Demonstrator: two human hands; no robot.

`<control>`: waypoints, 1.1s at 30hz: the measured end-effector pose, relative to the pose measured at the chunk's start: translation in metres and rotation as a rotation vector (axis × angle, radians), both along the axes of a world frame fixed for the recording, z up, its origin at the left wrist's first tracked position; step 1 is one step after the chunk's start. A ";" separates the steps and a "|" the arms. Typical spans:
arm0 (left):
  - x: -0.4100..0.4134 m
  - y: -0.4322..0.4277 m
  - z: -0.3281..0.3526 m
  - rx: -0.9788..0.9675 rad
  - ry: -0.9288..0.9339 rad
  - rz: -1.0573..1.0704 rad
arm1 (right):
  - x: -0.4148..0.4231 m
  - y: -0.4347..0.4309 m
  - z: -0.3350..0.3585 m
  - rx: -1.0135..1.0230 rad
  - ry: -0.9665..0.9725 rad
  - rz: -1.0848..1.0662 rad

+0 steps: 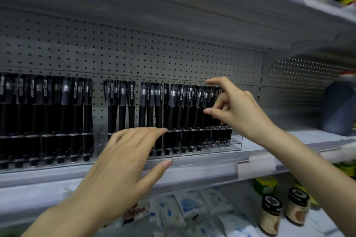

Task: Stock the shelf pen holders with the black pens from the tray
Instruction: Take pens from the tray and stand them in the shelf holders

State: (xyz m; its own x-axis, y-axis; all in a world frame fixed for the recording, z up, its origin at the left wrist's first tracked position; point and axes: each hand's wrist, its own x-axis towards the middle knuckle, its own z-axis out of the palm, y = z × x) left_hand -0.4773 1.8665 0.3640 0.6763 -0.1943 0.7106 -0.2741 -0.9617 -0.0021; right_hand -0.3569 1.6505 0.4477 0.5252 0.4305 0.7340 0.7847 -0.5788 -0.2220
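L hand (123,159) flat, fingers straight on the clear holder (236,143) front to steady it. R hand (238,109) half-curled at the far-right black pens (172,113) standing in the holder; can't tell if it's pinching one. Tray not in view.

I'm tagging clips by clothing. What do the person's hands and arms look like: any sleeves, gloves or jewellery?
Both the left hand and right hand are bare: no gloves, rings, watch or bracelets. The forearms show no sleeves up to the frame edge. The nails are longish, with no clear coloured polish.
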 end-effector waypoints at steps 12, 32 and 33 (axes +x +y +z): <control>-0.072 0.018 -0.032 -0.061 0.047 -0.032 | -0.093 0.039 -0.055 -0.221 0.148 0.210; -0.246 0.018 -0.229 -0.130 0.646 0.267 | -0.197 0.038 -0.334 -0.606 1.243 0.398; -0.246 0.017 -0.230 -0.134 0.640 0.274 | -0.197 0.038 -0.336 -0.607 1.258 0.392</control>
State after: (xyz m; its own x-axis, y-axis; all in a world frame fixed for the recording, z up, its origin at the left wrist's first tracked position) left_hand -0.7229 1.8838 0.1338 0.9811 0.1040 0.1629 0.0702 -0.9770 0.2012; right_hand -0.5538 1.6890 0.1117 0.4499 0.7658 -0.4595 0.3855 -0.6306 -0.6736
